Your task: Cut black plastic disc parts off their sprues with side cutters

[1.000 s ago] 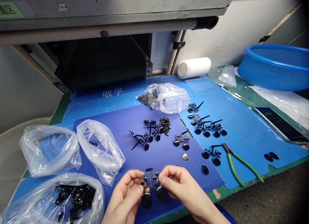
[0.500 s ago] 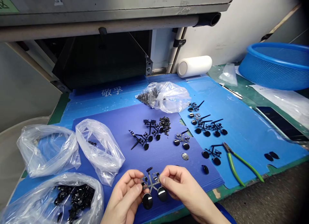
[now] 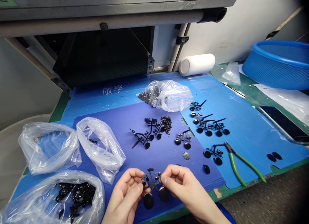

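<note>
Both my hands hold one black plastic sprue (image 3: 154, 187) with small parts and two round discs, low over the purple sheet (image 3: 125, 127). My left hand (image 3: 125, 196) pinches its left side with thumb and fingers closed. My right hand (image 3: 183, 187) pinches its right side the same way. More black sprues (image 3: 147, 138) lie on the sheet beyond, and others (image 3: 209, 127) rest on the blue board to the right. A loose silver disc (image 3: 185, 155) lies just past my right hand.
Green-handled cutters (image 3: 238, 163) lie on the blue board (image 3: 241, 121) at right. Clear bags sit at left, one holding black parts (image 3: 74, 193); another bag (image 3: 169, 95) lies further back. A white roll (image 3: 196, 64), a blue basket (image 3: 277, 64) and a machine opening (image 3: 101, 56) stand behind.
My hands have tilted the sprue slightly between them; the view has shifted a little. Nothing on the sheet has moved.
</note>
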Demonstrator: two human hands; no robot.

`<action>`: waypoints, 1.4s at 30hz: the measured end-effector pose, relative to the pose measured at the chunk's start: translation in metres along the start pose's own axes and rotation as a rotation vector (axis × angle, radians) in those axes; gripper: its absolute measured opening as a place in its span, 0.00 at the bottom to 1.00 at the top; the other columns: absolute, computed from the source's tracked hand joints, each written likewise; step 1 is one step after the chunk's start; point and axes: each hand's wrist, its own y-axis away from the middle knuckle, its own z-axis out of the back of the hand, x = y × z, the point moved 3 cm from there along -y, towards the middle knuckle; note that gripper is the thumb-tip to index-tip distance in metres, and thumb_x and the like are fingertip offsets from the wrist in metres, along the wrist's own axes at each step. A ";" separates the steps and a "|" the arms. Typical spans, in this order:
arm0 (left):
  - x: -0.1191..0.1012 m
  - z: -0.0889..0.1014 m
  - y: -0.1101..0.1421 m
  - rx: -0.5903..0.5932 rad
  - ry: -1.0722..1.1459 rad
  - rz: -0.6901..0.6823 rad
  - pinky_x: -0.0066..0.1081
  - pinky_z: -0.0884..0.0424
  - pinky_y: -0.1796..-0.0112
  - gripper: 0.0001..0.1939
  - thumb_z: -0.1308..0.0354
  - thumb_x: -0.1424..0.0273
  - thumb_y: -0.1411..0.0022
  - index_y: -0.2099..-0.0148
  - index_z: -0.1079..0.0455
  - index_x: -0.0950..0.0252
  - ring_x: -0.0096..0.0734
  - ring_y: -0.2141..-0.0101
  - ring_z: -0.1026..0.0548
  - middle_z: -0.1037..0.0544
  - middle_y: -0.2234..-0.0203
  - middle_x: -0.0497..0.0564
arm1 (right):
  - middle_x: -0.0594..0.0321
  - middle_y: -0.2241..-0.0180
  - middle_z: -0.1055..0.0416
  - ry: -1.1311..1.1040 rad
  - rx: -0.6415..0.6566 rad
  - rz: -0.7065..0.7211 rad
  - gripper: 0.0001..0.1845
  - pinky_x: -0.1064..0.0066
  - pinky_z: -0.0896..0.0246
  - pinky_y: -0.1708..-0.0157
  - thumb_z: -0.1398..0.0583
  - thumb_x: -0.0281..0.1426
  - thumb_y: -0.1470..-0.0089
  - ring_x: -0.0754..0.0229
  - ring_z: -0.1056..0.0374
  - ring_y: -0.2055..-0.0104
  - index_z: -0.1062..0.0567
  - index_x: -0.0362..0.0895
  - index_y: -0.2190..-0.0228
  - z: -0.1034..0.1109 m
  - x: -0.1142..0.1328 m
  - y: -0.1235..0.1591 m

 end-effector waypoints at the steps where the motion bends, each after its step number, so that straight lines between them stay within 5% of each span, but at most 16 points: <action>1: -0.001 -0.001 0.000 -0.003 -0.031 -0.012 0.28 0.33 0.64 0.11 0.37 0.66 0.50 0.65 0.31 0.65 0.29 0.68 0.34 0.31 0.72 0.50 | 0.69 0.83 0.45 0.006 -0.006 0.007 0.10 0.75 0.58 0.81 0.42 0.34 0.56 0.66 0.52 0.81 0.34 0.40 0.81 0.000 0.001 0.000; 9: 0.000 -0.001 -0.003 -0.106 -0.203 -0.071 0.23 0.33 0.68 0.16 0.35 0.61 0.54 0.66 0.33 0.65 0.26 0.72 0.32 0.32 0.76 0.47 | 0.67 0.81 0.41 0.043 -0.024 0.016 0.11 0.74 0.51 0.76 0.43 0.34 0.56 0.63 0.46 0.77 0.34 0.40 0.81 -0.002 0.003 0.003; 19: -0.002 0.000 0.002 0.019 -0.167 -0.024 0.27 0.34 0.65 0.12 0.40 0.65 0.47 0.63 0.35 0.65 0.29 0.69 0.31 0.29 0.72 0.49 | 0.67 0.82 0.42 0.047 -0.012 -0.002 0.11 0.74 0.53 0.78 0.43 0.35 0.55 0.63 0.48 0.78 0.34 0.40 0.81 0.000 -0.002 0.001; 26: -0.004 0.001 0.002 0.020 -0.129 -0.019 0.27 0.34 0.68 0.15 0.37 0.62 0.51 0.64 0.33 0.65 0.29 0.71 0.31 0.29 0.75 0.49 | 0.67 0.82 0.43 0.071 -0.024 -0.002 0.12 0.74 0.53 0.78 0.43 0.35 0.55 0.64 0.49 0.78 0.35 0.40 0.81 0.001 0.001 0.006; 42: -0.009 -0.005 0.013 0.100 -0.193 -0.001 0.26 0.36 0.67 0.08 0.45 0.66 0.43 0.62 0.37 0.64 0.28 0.69 0.31 0.30 0.72 0.49 | 0.68 0.83 0.44 0.055 -0.078 -0.032 0.10 0.75 0.53 0.80 0.44 0.33 0.58 0.65 0.49 0.79 0.36 0.41 0.83 -0.003 0.017 0.018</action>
